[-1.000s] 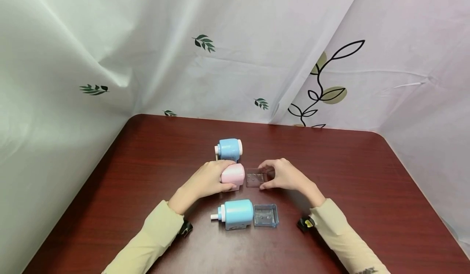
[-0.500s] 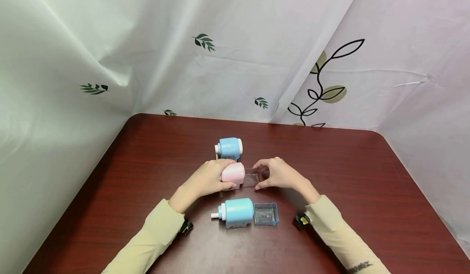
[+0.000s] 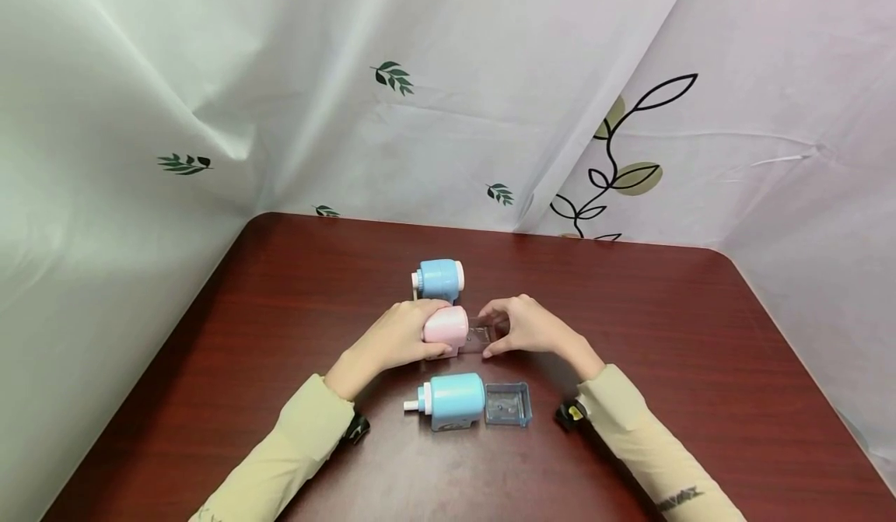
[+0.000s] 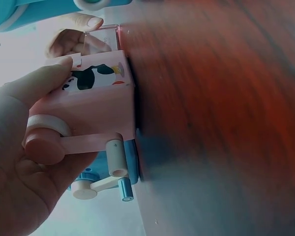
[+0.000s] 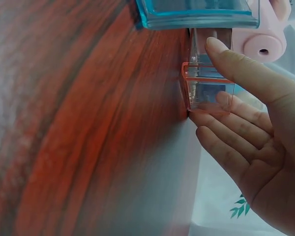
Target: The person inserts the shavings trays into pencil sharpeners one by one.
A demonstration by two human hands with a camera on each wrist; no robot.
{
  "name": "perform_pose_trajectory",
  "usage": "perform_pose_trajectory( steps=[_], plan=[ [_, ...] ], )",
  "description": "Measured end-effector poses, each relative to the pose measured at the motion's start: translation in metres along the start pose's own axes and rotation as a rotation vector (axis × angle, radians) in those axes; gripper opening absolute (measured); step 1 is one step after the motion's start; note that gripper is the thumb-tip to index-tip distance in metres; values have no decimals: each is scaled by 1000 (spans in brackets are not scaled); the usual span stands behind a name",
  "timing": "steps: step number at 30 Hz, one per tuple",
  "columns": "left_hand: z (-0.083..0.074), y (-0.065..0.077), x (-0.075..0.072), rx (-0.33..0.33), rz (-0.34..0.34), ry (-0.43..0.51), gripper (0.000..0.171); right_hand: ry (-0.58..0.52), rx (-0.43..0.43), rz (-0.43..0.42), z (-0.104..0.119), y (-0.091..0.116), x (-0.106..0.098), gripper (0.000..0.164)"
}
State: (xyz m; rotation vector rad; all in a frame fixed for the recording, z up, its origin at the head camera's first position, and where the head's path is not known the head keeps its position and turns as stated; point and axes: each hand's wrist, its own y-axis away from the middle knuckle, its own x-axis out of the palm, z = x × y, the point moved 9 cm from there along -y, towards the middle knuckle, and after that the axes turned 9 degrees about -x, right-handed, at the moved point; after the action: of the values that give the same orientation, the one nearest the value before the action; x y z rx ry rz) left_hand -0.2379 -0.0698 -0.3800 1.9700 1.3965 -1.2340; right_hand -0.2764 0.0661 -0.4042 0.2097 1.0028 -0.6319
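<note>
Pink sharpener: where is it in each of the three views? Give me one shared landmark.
Head: pink sharpener just below centre, held in the left hand.
Left wrist: pink sharpener in the left half, around mid-height, crank side showing.
Right wrist: pink sharpener at upper right, partly in view.
Landmark: the pinkish clear tray at the right hand; top left in left wrist, upper right of centre in right wrist.

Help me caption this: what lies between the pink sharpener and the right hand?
A clear drawer lies between the pink sharpener and the right hand; the head view shows it.
</note>
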Motion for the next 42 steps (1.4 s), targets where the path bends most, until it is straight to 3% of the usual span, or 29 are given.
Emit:
perform_pose_trajectory(
  steps=[42],
  plan=[
    [-2,0,1,31,-20,-21,53,-25,-26,15,10,-11,10,52]
  ],
)
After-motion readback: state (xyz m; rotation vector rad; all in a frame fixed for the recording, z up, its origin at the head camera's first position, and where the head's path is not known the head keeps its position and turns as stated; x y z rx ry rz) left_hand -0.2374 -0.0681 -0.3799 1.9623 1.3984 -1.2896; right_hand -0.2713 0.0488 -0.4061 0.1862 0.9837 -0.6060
